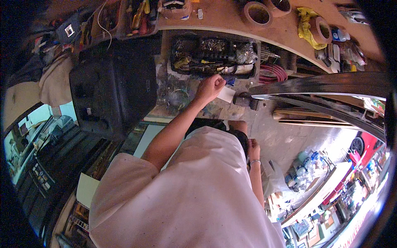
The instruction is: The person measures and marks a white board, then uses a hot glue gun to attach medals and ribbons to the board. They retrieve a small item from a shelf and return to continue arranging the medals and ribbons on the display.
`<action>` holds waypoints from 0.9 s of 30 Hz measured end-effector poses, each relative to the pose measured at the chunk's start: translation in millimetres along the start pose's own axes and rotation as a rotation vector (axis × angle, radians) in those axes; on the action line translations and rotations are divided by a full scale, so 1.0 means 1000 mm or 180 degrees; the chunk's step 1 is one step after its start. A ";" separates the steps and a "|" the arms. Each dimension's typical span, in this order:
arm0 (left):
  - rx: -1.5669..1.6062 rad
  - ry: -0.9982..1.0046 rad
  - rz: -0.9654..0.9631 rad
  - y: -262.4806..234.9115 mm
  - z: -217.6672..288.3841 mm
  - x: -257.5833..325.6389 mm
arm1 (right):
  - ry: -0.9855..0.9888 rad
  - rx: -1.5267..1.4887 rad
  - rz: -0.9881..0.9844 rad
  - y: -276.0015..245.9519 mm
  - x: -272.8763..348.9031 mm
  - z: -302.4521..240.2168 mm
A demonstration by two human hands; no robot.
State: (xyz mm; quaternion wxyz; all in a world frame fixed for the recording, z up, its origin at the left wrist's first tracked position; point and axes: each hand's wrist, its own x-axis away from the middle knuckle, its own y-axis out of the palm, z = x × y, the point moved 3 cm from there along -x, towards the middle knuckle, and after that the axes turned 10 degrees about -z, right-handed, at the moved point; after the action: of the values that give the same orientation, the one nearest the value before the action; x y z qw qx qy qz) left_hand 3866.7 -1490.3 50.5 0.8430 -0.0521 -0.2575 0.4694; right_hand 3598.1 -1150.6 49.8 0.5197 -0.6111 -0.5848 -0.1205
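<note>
The left hand (210,89) is just off the near edge of the black tray (172,58), its fingers curled into a fist; whether they pinch something small, I cannot tell. A white card (226,94) lies just beside it on the stained surface (178,98) — a careless wrist could sweep it toward that surface's right edge. Slim tools (202,66) crowd the tray's near edge, so a hasty reach might scrape knuckles on a tip or spill the small metal pieces (213,44) behind them. The right hand (254,149) is by the thigh, its fingers bent, grip unclear — with nothing visibly steadying the tray, a snag on its rim could drag it.
</note>
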 end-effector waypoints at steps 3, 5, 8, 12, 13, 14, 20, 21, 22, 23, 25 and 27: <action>-0.0361 0.0399 0.0286 -0.007 0.013 0.000 | 0.0082 -0.0067 -0.0033 0.003 0.001 0.004; -0.0812 0.1096 0.0718 -0.015 0.022 -0.001 | 0.0174 0.0024 0.0054 0.004 0.004 0.008; -0.1018 0.1103 0.1209 -0.028 0.021 -0.009 | 0.0189 -0.0385 0.0129 0.008 0.010 0.016; -0.1375 0.0856 0.1224 -0.036 0.012 -0.021 | -0.0021 -0.0574 0.0140 0.009 0.015 0.019; -0.1484 0.0882 0.1242 -0.036 0.011 -0.021 | -0.0018 -0.0540 0.0156 0.008 0.016 0.017; -0.1595 0.0831 0.1195 -0.035 0.011 -0.023 | 0.0089 -0.0519 0.0187 0.007 0.017 0.016; -0.1603 0.0546 0.1578 -0.028 0.009 -0.016 | 0.0257 -0.0153 0.0146 0.007 0.021 -0.001; -0.1650 0.0508 0.1677 -0.030 0.007 -0.011 | 0.0221 -0.0216 0.0153 0.009 0.021 -0.002; -0.1673 0.0453 0.1710 -0.034 0.003 -0.007 | 0.0174 -0.0240 0.0128 0.011 0.020 -0.003; -0.1704 0.0448 0.1756 -0.038 0.000 -0.002 | 0.0161 -0.0285 0.0112 0.012 0.019 -0.002; -0.1752 0.0523 0.1786 -0.047 -0.007 0.004 | 0.0285 -0.0270 0.0145 0.015 0.018 0.005; -0.1760 0.0616 0.1795 -0.057 -0.014 0.012 | 0.0111 -0.0410 0.0242 0.016 0.017 0.011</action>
State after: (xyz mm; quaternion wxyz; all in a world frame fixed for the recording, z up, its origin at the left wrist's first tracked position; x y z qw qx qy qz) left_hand 3922.6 -1509.6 61.6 0.6558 -0.3894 -0.2692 0.5881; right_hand 3610.9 -1128.9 50.0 0.4936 -0.6628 -0.5431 -0.1487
